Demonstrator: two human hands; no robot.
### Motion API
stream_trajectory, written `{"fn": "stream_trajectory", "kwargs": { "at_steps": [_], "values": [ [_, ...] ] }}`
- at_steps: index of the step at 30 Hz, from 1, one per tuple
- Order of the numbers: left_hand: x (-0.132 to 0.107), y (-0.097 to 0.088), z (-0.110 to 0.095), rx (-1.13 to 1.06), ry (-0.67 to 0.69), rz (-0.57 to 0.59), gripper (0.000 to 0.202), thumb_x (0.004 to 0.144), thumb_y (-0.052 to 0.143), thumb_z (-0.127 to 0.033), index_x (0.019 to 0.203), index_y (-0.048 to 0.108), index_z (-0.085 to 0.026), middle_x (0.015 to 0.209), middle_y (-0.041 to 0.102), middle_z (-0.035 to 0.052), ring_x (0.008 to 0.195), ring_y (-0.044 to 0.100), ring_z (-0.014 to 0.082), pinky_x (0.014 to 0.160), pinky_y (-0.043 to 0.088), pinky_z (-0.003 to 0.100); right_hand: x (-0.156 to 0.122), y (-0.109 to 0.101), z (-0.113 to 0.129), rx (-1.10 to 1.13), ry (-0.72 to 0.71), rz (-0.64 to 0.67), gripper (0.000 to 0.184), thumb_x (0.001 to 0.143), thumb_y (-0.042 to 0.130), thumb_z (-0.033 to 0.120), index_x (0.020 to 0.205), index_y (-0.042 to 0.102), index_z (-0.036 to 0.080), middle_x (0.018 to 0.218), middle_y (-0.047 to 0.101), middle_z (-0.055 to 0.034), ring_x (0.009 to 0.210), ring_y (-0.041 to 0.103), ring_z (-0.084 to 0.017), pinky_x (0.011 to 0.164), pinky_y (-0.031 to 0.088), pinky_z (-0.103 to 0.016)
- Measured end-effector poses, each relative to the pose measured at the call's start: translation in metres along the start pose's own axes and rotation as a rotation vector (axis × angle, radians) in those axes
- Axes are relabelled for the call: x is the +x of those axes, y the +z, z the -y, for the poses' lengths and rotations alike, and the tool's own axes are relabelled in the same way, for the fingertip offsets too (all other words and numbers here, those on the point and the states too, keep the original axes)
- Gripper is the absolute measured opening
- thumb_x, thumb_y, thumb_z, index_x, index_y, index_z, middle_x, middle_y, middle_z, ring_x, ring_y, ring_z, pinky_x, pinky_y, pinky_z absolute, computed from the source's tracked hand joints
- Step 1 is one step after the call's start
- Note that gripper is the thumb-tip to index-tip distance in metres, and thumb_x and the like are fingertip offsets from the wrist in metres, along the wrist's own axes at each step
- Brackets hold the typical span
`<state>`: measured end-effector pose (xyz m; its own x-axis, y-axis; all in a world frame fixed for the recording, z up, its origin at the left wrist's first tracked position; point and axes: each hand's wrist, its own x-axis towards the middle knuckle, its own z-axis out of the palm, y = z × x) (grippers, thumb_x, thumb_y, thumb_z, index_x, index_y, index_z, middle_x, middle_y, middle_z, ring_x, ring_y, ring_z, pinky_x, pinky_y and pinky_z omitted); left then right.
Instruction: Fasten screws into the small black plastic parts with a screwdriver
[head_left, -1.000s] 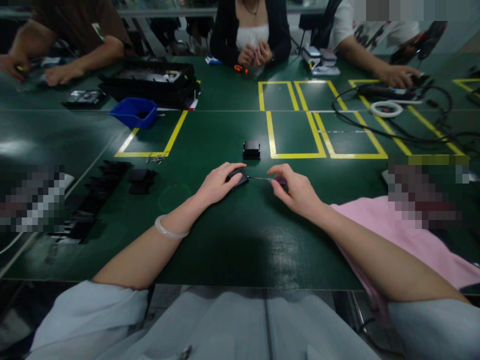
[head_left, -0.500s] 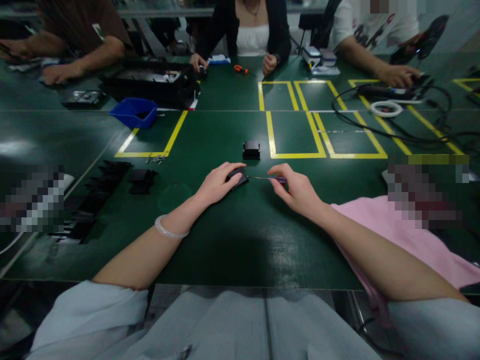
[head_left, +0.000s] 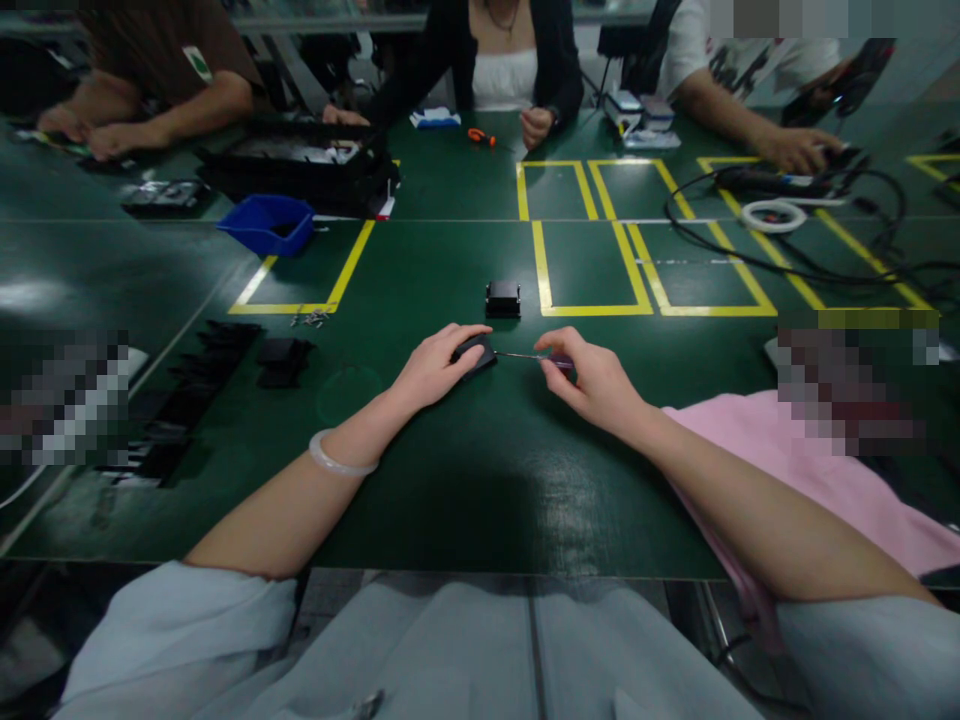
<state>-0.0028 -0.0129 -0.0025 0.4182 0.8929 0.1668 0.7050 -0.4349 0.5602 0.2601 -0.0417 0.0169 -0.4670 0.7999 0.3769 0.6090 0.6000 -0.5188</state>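
Observation:
My left hand [head_left: 441,365] grips a small black block-shaped part [head_left: 480,358] against the green table, thumb on its near side and fingers over the far side. In my right hand [head_left: 592,375] is a screwdriver [head_left: 561,360], its purplish handle pinched between thumb and fingers. The thin metal shaft lies level and points left, its tip at the right side of the black part. Whether the tip sits in a screw is too small to tell. Just beyond my hands stands another black part [head_left: 503,299] with small silvery bits at its sides.
Small screws [head_left: 311,318] lie loose near a blue bin [head_left: 270,225]. Several black parts [head_left: 202,380] line the left side. A pink cloth [head_left: 780,450] lies under my right forearm. Black cables [head_left: 780,262] spread at far right. Orange-handled pliers [head_left: 481,138] lie before co-workers seated opposite.
My hands, the black part and the screwdriver hold nearly the same place. Across the table, one co-worker's hand has moved left toward the black tray; another co-worker's hands at far left have shifted.

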Motion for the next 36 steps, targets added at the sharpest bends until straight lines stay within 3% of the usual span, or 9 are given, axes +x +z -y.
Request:
{"fn": "stream_trajectory", "kwargs": {
  "at_steps": [7,13,19,27,36],
  "values": [
    [0.0000,-0.0003,0.0011,0.003,0.008,0.003,0.048,0.103,0.040,-0.047,0.137,0.060,-0.022,0.121,0.065,0.0081,0.110,0.062,0.0253,0.095,0.047,0.038,0.0005,-0.0007,-0.0007,0.004,0.023,0.048,0.022,0.099,0.045,0.037,0.107,0.058,0.021,0.088,0.070,-0.0068,0.076,0.066,-0.021,0.073,0.048,-0.033],
    [0.0004,0.0002,0.0018,0.002,0.005,0.001,0.048,0.103,0.040,-0.047,0.138,0.060,-0.021,0.121,0.065,0.0084,0.110,0.062,0.0252,0.095,0.046,0.038,0.0000,0.0002,-0.0004,0.016,-0.011,0.003,0.021,0.096,0.047,0.028,0.113,0.057,0.020,0.088,0.070,-0.0058,0.077,0.067,-0.020,0.072,0.047,-0.031],
    [0.0002,0.0007,0.0013,-0.001,0.011,-0.005,0.048,0.103,0.040,-0.046,0.137,0.061,-0.020,0.121,0.065,0.0084,0.111,0.062,0.0251,0.095,0.046,0.037,0.0002,-0.0011,-0.0013,0.016,0.023,0.040,0.023,0.100,0.045,0.038,0.108,0.058,0.021,0.084,0.068,-0.0046,0.074,0.064,-0.019,0.071,0.046,-0.030],
    [0.0009,0.0003,0.0019,0.000,0.012,-0.005,0.047,0.103,0.040,-0.045,0.137,0.061,-0.021,0.122,0.065,0.0084,0.110,0.062,0.0246,0.094,0.046,0.037,-0.0004,0.0006,-0.0010,0.007,-0.005,0.005,0.023,0.097,0.046,0.030,0.114,0.057,0.019,0.087,0.069,-0.0065,0.077,0.068,-0.021,0.072,0.048,-0.032],
    [0.0002,0.0009,0.0024,0.001,0.008,-0.006,0.047,0.103,0.040,-0.046,0.137,0.060,-0.022,0.122,0.065,0.0079,0.110,0.062,0.0247,0.094,0.046,0.037,0.0001,0.0012,-0.0016,-0.001,0.005,0.022,0.024,0.099,0.045,0.035,0.111,0.058,0.019,0.085,0.068,-0.0062,0.073,0.066,-0.021,0.070,0.047,-0.032]
  ]
}}
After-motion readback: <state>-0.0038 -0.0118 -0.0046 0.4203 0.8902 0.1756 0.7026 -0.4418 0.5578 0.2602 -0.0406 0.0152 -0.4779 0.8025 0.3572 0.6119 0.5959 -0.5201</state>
